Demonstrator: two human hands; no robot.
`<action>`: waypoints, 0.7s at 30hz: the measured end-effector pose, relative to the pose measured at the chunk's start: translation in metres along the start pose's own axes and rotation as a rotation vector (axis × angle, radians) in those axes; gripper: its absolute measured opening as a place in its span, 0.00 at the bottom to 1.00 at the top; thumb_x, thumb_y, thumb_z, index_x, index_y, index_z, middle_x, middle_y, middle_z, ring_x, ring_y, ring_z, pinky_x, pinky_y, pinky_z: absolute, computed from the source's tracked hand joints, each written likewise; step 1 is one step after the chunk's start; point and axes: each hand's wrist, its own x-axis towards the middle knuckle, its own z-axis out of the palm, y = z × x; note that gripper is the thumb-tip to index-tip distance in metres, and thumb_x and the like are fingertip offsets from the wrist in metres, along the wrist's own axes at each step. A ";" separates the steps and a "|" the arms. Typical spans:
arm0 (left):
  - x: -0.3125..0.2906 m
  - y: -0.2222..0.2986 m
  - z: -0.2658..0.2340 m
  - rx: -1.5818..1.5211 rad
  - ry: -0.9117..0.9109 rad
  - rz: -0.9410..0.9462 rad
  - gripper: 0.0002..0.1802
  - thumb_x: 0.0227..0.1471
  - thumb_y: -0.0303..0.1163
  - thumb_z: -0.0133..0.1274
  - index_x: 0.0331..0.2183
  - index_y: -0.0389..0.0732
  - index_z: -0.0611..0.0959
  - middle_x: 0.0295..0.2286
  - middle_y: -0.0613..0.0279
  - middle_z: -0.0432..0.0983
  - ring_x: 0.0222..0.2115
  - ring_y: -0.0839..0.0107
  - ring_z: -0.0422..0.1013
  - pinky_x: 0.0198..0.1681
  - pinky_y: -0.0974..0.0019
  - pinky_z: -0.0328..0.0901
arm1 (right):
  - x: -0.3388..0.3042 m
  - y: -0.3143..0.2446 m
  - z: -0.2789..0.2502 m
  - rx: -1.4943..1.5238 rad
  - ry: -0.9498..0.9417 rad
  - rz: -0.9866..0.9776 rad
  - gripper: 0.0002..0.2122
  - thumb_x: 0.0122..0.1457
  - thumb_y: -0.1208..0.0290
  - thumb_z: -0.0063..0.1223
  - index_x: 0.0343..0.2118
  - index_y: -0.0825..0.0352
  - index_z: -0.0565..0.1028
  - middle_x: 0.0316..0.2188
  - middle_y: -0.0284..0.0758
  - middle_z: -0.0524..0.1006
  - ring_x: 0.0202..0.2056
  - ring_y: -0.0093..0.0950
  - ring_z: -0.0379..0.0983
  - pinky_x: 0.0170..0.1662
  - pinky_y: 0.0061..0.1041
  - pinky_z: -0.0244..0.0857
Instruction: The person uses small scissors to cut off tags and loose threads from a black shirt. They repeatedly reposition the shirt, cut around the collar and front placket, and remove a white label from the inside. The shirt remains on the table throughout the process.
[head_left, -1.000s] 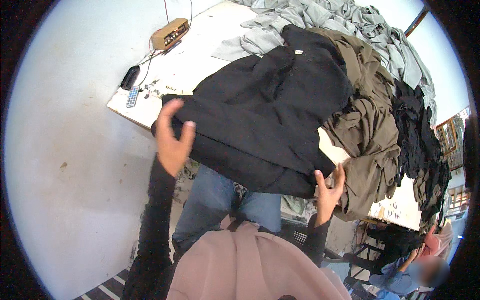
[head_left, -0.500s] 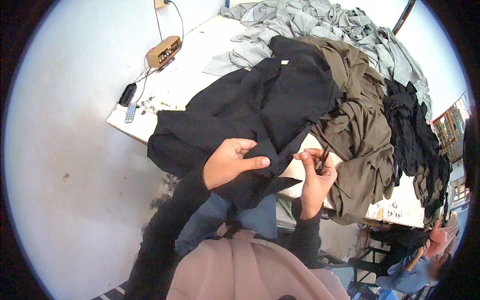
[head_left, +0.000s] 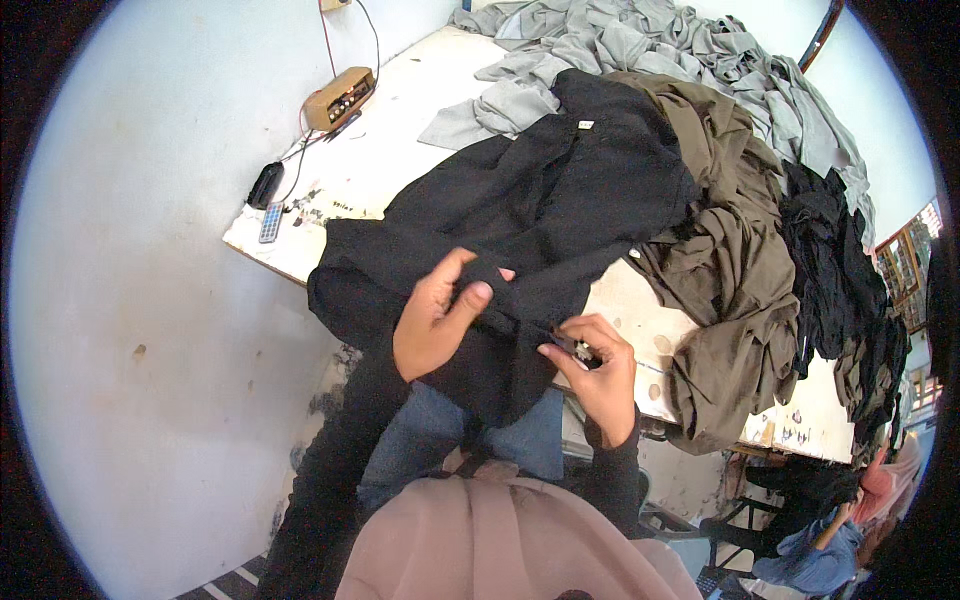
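Note:
A black garment point(head_left: 560, 200) with a small pale label lies over the table's near edge, its lower part hanging toward me. My left hand point(head_left: 437, 315) is closed on a fold of it, thumb on top and a fingertip showing beyond the cloth. At the garment's right edge is my right hand point(head_left: 598, 370), thumb and forefinger brought close together at the fabric. Tucked in that hand is a small metal tool point(head_left: 583, 352), seemingly thread snips, mostly hidden by the fingers.
Brown cloth point(head_left: 730, 290), black cloth point(head_left: 825, 260) and a grey heap point(head_left: 640, 50) cover much of the white table point(head_left: 420, 100). A wooden-cased device point(head_left: 340, 98), a black adapter point(head_left: 265, 185) and a remote point(head_left: 271, 223) sit at left. Another person point(head_left: 825, 545) is at lower right.
My right hand has moved left and down to the garment's edge, and the tool has turned in it. My left hand has shifted slightly up and left with its fold.

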 end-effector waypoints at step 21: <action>0.005 -0.021 -0.012 -0.452 -0.303 -0.382 0.17 0.69 0.34 0.41 0.44 0.31 0.78 0.42 0.58 0.78 0.45 0.70 0.73 0.50 0.69 0.66 | 0.007 0.003 -0.009 0.423 0.142 0.081 0.08 0.61 0.74 0.60 0.30 0.66 0.71 0.23 0.20 0.70 0.26 0.09 0.60 0.30 0.13 0.52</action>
